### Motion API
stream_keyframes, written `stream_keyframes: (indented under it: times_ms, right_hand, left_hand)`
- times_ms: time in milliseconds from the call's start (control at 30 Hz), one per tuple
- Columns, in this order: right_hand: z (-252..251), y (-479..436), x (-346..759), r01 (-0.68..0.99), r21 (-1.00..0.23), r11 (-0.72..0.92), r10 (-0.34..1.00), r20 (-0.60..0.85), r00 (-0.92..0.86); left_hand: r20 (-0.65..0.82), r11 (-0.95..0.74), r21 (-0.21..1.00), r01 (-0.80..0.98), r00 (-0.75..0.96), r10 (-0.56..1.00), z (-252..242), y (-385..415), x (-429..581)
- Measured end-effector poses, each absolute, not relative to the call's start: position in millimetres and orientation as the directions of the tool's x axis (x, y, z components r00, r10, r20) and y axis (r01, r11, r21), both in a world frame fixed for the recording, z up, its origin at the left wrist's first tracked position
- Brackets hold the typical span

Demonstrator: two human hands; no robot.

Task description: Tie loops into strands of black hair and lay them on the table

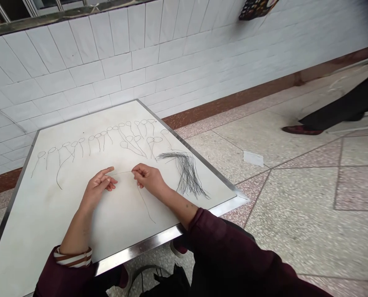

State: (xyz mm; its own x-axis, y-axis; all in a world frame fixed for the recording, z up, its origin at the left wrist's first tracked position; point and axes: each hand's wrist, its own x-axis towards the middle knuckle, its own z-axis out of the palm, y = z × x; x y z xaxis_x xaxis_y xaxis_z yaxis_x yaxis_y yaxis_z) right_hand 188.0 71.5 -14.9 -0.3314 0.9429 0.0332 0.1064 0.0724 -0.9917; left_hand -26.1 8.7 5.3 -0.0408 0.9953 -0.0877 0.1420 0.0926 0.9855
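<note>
My left hand [97, 185] and my right hand [147, 177] rest on a white table [47, 222], both pinching one thin strand [123, 172] stretched between them. The strand's tail trails from my right hand toward the table's near edge. My left forefinger sticks out; the other fingers are pressed together. A loose bundle of dark strands [186, 171] lies just right of my right hand. Beyond my hands, a row of several strands tied into small loops [103, 138] is laid out across the table.
The table has a metal rim [159, 239] and stands against a white tiled wall [140, 53]. Speckled tiled floor lies to the right, with a scrap of paper [253, 158] on it. Another person's leg and shoe [301, 130] are at the far right.
</note>
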Motion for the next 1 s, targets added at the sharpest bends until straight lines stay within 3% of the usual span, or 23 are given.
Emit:
stream_keyframes:
  times_ms: [167, 300, 467, 800, 1000]
  right_hand:
    - [5.8, 100.1, 247.6, 0.304, -0.947, 0.102, 0.994, 0.083, -0.074]
    - [2.2, 119.7, 295.4, 0.513, -0.858, 0.032, 0.996, 0.073, 0.060]
    - [-16.0, 134.7, 318.9, 0.696, -0.717, 0.021, 0.993, 0.098, 0.071]
    - [-12.5, 138.0, 319.9, 0.803, -0.595, 0.038, 0.991, 0.128, 0.049]
    - [-8.8, 136.3, 322.3, 0.839, -0.531, 0.117, 0.941, 0.329, 0.077]
  left_hand:
    - [-0.075, 0.101, 0.988, 0.117, -0.207, 0.975, 2.2, 10.0, -35.8]
    - [-0.080, 0.117, 0.986, 0.121, -0.277, 0.957, 1.0, 10.6, -41.8]
    - [-0.086, 0.127, 0.986, 0.105, -0.332, 0.939, -1.9, 12.0, -49.5]
    - [-0.082, 0.134, 0.984, 0.119, -0.365, 0.928, -3.2, 11.7, -54.6]
    - [-0.099, 0.143, 0.981, 0.128, -0.301, 0.948, -5.0, 12.8, -53.2]
